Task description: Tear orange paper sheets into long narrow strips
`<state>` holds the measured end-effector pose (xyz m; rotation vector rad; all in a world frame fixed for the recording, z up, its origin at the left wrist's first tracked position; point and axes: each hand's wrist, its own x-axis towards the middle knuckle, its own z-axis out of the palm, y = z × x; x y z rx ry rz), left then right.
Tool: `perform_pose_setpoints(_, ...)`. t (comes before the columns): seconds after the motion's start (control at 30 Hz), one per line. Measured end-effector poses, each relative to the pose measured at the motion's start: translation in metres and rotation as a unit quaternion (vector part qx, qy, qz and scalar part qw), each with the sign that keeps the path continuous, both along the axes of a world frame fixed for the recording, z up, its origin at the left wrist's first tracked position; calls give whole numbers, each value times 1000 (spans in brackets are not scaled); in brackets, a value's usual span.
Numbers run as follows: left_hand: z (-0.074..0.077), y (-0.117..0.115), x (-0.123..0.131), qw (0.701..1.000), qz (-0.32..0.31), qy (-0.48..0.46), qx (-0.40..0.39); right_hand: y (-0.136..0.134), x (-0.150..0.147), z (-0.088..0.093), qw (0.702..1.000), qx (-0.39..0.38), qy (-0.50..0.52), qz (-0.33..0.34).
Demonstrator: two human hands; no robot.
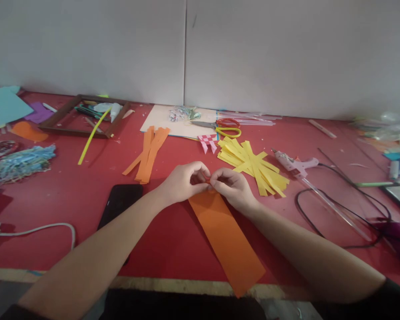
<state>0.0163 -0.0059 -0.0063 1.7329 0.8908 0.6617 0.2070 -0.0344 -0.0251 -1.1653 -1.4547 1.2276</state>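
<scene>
A wide strip of orange paper [225, 235] slants toward me, its near end reaching over the table's front edge. My left hand [188, 180] pinches its far end between thumb and fingers. Right beside it, my right hand [231, 186] pinches the same end, the fingertips of both hands almost meeting. That end looks folded or curled, but the fingers partly hide it. Narrow orange paper strips [150, 153] lie beyond my left hand. Yellow paper strips [253, 164] are piled beyond my right hand, near a small pink-and-white woven paper piece [208, 143].
Scissors [220, 126] rest on a cream sheet [153, 118] at the back. A pink glue gun [293, 164] with a black cord [350, 244] lies right. A phone [122, 202] is under my left forearm. Back left are a wooden frame [62, 114] and a tinsel bundle [23, 164].
</scene>
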Motion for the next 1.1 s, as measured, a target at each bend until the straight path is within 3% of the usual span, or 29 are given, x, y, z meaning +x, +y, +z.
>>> perform_pose_setpoints(0.13,0,3,-4,999,-40,22,25,0,1,0,1000,14,-16,-19)
perform_pose_setpoints(0.37,-2,7,-4,998,-51,27,26,0,1,1,1000,22,-3,4)
perform_pose_setpoints(0.93,6,6,-4,999,6,7,32,3,-1,0,998,35,-29,-35)
perform_pose_setpoints(1.1,3,12,-8,993,90,-33,69,3,-1,-2,998,22,-50,-39)
